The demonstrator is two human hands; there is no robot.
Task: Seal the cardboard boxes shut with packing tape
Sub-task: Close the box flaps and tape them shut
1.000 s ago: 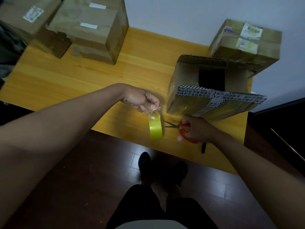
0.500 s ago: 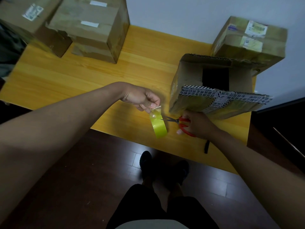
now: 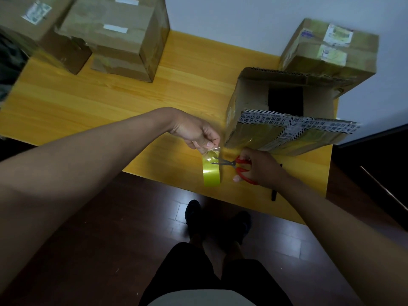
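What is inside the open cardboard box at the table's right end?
Inside the open cardboard box, only bare inner walls and a dark opening show. Its printed front flap covers the bottom, so contents cannot be seen.

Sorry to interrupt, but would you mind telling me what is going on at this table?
A person is cutting packing tape. The left hand pinches the clear tape end, with the yellow-green tape roll hanging below it. The right hand holds red-handled scissors, blades at the tape. The open cardboard box on the yellow wooden table is not yet sealed.
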